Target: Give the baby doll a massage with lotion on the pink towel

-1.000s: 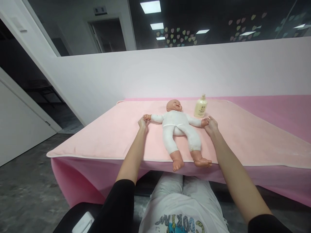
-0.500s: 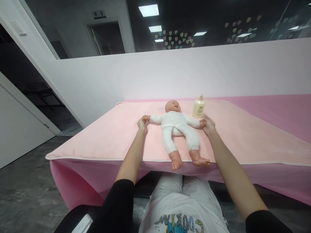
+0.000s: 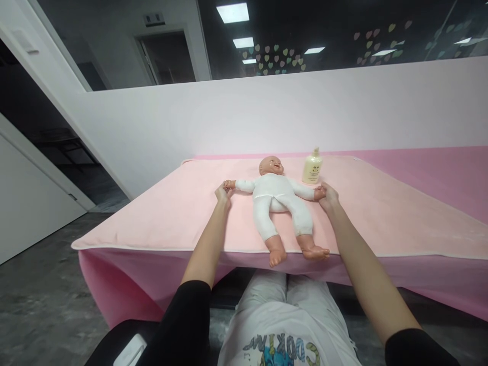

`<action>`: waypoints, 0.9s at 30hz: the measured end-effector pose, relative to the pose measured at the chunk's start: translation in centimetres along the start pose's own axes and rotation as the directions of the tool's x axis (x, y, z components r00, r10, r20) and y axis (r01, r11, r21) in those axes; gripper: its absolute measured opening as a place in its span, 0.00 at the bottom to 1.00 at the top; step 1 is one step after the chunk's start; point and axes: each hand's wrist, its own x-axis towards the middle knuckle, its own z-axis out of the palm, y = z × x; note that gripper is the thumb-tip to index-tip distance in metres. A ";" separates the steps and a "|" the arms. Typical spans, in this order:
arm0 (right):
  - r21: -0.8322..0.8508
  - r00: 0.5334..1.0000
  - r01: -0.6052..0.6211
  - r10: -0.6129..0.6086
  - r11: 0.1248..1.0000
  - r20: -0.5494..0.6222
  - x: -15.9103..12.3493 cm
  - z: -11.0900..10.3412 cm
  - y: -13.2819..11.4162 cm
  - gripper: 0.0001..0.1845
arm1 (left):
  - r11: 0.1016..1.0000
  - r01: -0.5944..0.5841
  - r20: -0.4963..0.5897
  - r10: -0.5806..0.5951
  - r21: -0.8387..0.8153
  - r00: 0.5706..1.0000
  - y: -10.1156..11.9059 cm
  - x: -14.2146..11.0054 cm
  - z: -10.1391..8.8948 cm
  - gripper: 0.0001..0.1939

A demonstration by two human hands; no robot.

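A baby doll [image 3: 278,201] in a white bodysuit lies on its back on a light pink towel [image 3: 183,213], arms stretched out sideways, bare feet at the table's front edge. My left hand [image 3: 223,193] grips the doll's hand on the left side. My right hand [image 3: 328,195] grips the doll's other hand on the right. A cream lotion bottle [image 3: 312,167] with a pump stands just behind my right hand, beside the doll's head.
The towel covers a table draped in darker pink cloth [image 3: 438,168]. A pale pink partition wall [image 3: 267,112] rises behind it. A white door [image 3: 30,198] and a dark opening are at the left. My lap is under the table's front edge.
Both hands stay on the doll's hands; the doll's arms look pulled a little straighter outwards. The view has shifted slightly.
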 end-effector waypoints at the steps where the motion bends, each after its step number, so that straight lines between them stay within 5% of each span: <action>1: 0.011 0.999 -0.037 0.037 0.999 -0.039 -0.3 0.2 -0.3 0.10 | 1.000 0.001 -0.002 -0.001 -0.005 1.000 0.0 0.1 0.0 0.13; 9: 0.074 0.983 -0.117 0.126 0.990 -0.137 -1.8 1.1 -1.4 0.10 | 0.999 -0.026 -0.022 0.025 -0.023 0.999 -0.1 0.2 0.2 0.07; 22: 0.168 0.980 -0.160 0.177 0.973 -0.090 -1.4 1.1 -1.5 0.10 | 0.997 -0.073 0.002 0.073 0.004 0.997 -0.2 0.0 0.1 0.06; 27: 0.136 0.993 -0.104 0.111 0.985 -0.040 -1.2 1.0 -1.0 0.10 | 0.996 -0.078 0.041 0.076 0.040 0.996 -0.4 0.3 0.0 0.06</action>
